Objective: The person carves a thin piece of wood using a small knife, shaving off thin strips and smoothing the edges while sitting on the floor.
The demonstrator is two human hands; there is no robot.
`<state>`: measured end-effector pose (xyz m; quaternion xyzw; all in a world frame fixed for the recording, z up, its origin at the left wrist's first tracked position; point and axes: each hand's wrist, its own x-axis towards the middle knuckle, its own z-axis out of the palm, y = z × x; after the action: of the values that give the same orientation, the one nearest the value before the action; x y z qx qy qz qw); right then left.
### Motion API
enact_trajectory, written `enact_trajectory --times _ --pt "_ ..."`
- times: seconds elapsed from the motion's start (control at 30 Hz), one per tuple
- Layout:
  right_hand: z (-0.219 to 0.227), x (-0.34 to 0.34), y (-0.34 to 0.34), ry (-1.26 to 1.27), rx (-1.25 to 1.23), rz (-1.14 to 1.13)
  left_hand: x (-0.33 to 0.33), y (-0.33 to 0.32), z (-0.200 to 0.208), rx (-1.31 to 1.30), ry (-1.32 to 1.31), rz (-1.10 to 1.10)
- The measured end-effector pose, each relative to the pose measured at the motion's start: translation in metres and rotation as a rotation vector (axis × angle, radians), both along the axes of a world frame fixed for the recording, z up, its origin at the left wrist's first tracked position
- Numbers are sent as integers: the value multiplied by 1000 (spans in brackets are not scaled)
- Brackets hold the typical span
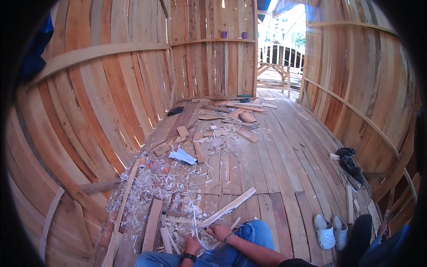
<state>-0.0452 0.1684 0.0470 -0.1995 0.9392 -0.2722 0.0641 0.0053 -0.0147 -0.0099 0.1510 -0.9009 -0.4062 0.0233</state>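
I sit with blue jeans in view at the lower edge, my hands close together over my lap. My left hand point(192, 245), with a dark watch at the wrist, is closed around the lower end of a thin pale wooden stick point(194, 218) that points up and away. My right hand point(219, 232), a bracelet on its wrist, is closed on what looks like a knife point(196, 227); its thin greyish blade lies across the stick, and the fingers hide its handle. Just beyond the right hand a long pale wood strip point(231, 207) slants away to the right.
Curled wood shavings point(155, 191) cover the floor at left. A thick board point(152, 224) lies beside my left knee. Offcuts point(247, 117) and a pale blue sheet point(182, 156) lie farther off. White clogs point(325, 232), a black bag point(349, 164) and another person's hand point(383, 228) are at right.
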Motion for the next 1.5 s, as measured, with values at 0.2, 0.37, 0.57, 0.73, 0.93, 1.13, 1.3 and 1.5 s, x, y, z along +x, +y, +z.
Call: enact_trajectory --times 0.2,0.37,0.57,0.73,0.93,1.13,1.3,1.5 --pt "5 8 -7 -21 48 63 5 -3 0 -18 -26 32" --pt "0 13 -7 37 68 111 8 4 29 41 -83 -4" --pt "2 11 -9 35 59 83 0 -4 13 57 23 17" --pt "0 0 -6 22 72 22 3 3 26 32 -92 32" --pt "4 1 -1 54 39 33 3 4 24 -5 -108 1" --pt "6 -5 9 8 37 23 3 6 18 -12 -30 -35" --pt "3 18 -7 32 30 118 0 -4 7 13 -92 19" --pt "4 15 -6 21 48 70 5 -3 23 95 -65 51"
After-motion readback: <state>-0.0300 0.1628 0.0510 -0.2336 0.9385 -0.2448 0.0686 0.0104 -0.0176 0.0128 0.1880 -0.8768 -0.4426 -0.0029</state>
